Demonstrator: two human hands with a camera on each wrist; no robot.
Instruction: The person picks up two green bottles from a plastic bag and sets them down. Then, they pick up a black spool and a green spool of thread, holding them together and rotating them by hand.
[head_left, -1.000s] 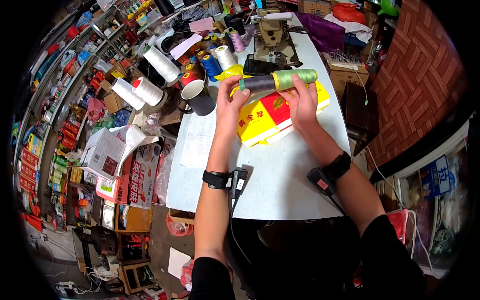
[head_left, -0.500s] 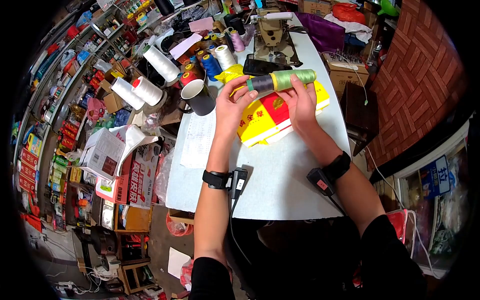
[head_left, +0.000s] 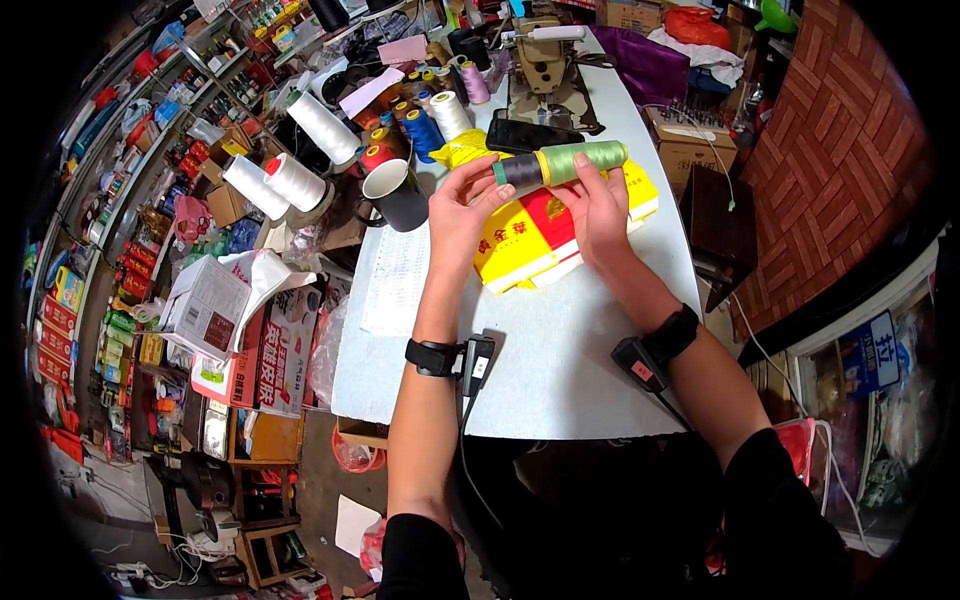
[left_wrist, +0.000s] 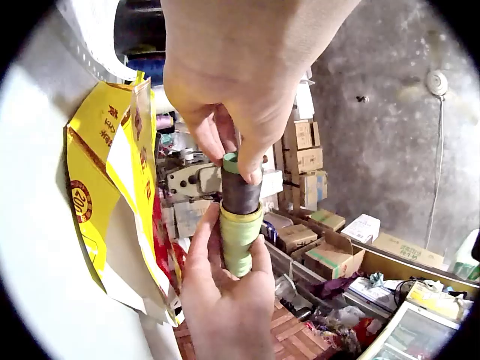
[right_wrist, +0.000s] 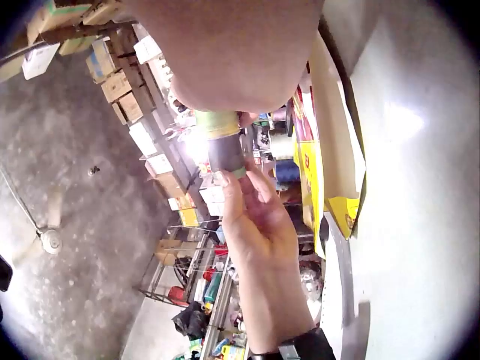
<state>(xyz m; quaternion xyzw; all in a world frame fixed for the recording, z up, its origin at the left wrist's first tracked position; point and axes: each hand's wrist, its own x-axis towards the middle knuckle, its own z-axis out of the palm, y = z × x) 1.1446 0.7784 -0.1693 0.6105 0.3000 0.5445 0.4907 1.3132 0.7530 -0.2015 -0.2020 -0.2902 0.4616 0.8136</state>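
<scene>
Two thread spools are held end to end above the table in the head view. The left hand (head_left: 460,215) pinches the dark spool (head_left: 521,170) near its green end, thumb on the near side. Fingers and thumb of the right hand (head_left: 600,215) grip the light green spool (head_left: 590,160), whose yellow rim meets the dark thread. In the left wrist view the dark spool (left_wrist: 240,193) stands above the green one (left_wrist: 238,244). Beneath the hands lies a yellow and red packet (head_left: 515,245) with printed characters.
A black mug (head_left: 400,200) and a written sheet (head_left: 395,285) are at the table's left side. Behind them stand several thread spools, among them a blue one (head_left: 423,133). A dark phone (head_left: 530,134) lies before the sewing machine (head_left: 543,70). Crowded shelves line the left.
Both spools have shifted slightly down and tilted a little more. The left hand moved right along the dark spool at first, and less of the dark thread shows now.
</scene>
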